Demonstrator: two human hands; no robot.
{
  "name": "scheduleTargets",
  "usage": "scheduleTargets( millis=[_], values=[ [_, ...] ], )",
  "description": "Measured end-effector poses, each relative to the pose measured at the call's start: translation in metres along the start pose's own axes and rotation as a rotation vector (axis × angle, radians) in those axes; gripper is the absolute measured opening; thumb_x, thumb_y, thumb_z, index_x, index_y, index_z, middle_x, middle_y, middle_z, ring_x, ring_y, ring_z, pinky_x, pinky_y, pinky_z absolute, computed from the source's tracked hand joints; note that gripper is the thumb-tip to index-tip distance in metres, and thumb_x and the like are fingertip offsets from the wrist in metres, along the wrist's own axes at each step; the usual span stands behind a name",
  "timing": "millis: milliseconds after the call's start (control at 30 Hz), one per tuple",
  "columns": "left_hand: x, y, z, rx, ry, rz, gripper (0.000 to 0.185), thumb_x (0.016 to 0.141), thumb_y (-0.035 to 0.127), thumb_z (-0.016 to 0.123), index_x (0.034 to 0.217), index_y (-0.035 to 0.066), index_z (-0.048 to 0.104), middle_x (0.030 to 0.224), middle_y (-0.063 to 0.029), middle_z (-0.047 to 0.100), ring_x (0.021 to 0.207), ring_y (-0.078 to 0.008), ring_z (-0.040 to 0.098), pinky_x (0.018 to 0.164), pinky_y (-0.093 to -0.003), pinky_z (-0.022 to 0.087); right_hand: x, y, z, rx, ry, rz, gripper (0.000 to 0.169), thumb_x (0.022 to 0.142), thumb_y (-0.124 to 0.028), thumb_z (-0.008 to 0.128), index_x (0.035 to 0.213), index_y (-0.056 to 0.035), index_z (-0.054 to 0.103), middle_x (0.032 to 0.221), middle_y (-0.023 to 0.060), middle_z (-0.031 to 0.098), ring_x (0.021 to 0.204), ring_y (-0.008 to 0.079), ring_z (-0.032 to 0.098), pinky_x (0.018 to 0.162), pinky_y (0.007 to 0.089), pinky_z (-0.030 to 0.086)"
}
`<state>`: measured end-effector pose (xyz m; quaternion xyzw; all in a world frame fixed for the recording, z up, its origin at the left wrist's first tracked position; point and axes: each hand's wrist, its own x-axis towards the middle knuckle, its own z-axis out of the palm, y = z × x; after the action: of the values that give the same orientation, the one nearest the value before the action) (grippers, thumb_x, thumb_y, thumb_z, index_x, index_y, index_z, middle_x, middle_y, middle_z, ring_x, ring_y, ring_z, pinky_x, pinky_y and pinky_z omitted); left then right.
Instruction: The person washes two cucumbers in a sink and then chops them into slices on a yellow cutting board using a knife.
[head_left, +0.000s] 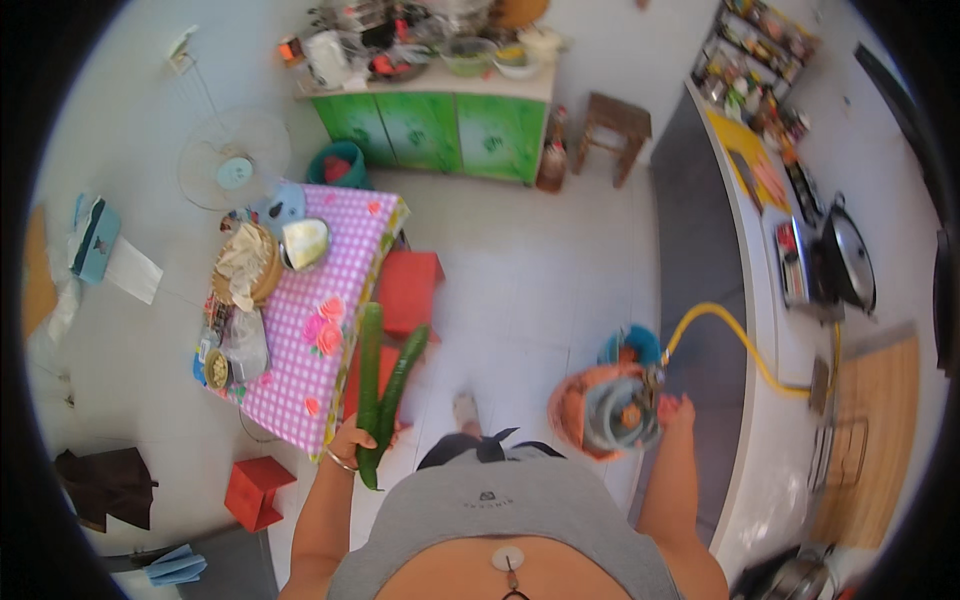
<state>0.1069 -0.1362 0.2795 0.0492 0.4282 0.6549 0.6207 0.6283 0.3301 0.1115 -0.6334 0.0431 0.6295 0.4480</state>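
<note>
Two long green cucumbers (370, 375) are gripped at their lower ends by my left hand (358, 444). They spread apart into a V, the right one (401, 375) leaning outward. Beside that hand is the edge of a table with a pink checked cloth (292, 375). My right hand (677, 412) hangs low near a gas cylinder (619, 412) with a yellow hose (712, 307). Something pinkish shows at its fingers, but blur hides whether it is an object or the fingers themselves.
Red stools (409, 289) stand along the table's right side; another red stool (259, 491) is at lower left. To the right runs a counter (765, 375) with a gas stove (799, 262) and a lidded wok (851, 255). A green-doored cabinet (427, 131) and wooden stool (613, 131) are ahead.
</note>
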Motion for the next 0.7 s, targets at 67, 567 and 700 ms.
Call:
scheduleTargets(
  millis=[67,567,700],
  values=[
    [0.043,0.048,0.021,0.057,0.002,-0.044,0.071,0.048,0.0,0.061,0.119,-0.006,0.052,0.099,-0.0172,0.063,0.084,-0.0292,0.063,0.078,-0.0404,0.055,-0.006,-0.002,0.021,-0.088,0.059,0.006,0.04,0.097,-0.035,0.052,0.112,0.0017,0.05,0.101,0.0178,0.06,0.081,0.0293,0.063,0.065,0.0378,0.055],
    [0.341,0.241,0.109,0.249,-0.127,-0.052,0.073,0.05,0.001,0.06,0.123,0.0,0.052,0.097,-0.0116,0.061,0.079,-0.0211,0.06,0.07,-0.0304,0.05,0.098,0.024,0.305,-0.124,-0.091,0.059,0.016,0.091,-0.014,0.052,0.082,-0.0014,0.057,0.082,0.0172,0.067,0.067,0.0261,0.064,0.056,0.033,0.054],
    [0.373,0.293,0.107,0.355,-0.05,-0.042,0.074,0.046,0.002,0.063,0.119,-0.001,0.055,0.099,-0.0123,0.064,0.083,-0.0218,0.064,0.073,-0.0316,0.053,0.09,0.069,0.467,-0.413,-0.444,0.188,0.019,0.091,-0.015,0.055,0.097,0.0023,0.06,0.09,0.0196,0.067,0.074,0.028,0.066,0.056,0.0341,0.053]
  ],
)
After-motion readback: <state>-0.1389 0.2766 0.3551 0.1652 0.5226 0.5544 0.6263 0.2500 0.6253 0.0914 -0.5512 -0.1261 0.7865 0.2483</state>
